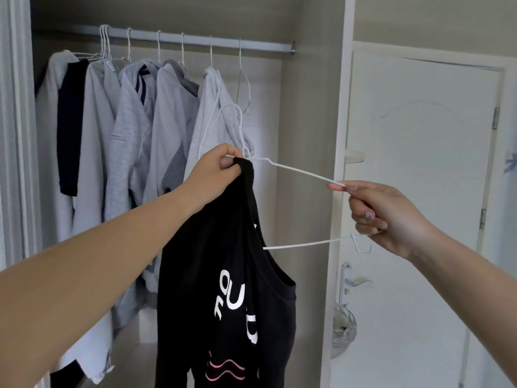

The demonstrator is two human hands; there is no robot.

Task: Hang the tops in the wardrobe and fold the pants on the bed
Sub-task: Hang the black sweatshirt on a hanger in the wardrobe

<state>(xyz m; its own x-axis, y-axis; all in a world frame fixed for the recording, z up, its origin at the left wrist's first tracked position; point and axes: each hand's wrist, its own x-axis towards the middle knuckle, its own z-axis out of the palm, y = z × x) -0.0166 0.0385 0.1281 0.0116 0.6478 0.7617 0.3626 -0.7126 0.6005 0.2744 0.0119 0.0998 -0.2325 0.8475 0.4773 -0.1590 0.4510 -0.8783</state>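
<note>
- centre of frame: left hand [216,166] pinching a strap of the black top [229,275] together with the neck of a white wire hanger [305,172], fingers curled tight.
- right of centre: right hand [383,217] gripping the hanger's far end, thumb and forefinger nipped on the upper wire, other fingers curled round the bend.
- hanging limp from the left-hand pinch down to the bottom edge: soft black fabric, white lettering, pink wavy lines; lower wire running out from behind it.
- upper left: metal wardrobe rail [195,40], round and smooth, crowded with grey and white hanging tops [134,141].
- upper centre: one bare hanger [242,88] on the rail, then free rail up to the wardrobe side panel [305,135].
- right: white panelled door [419,191], lever handle [355,282].
</note>
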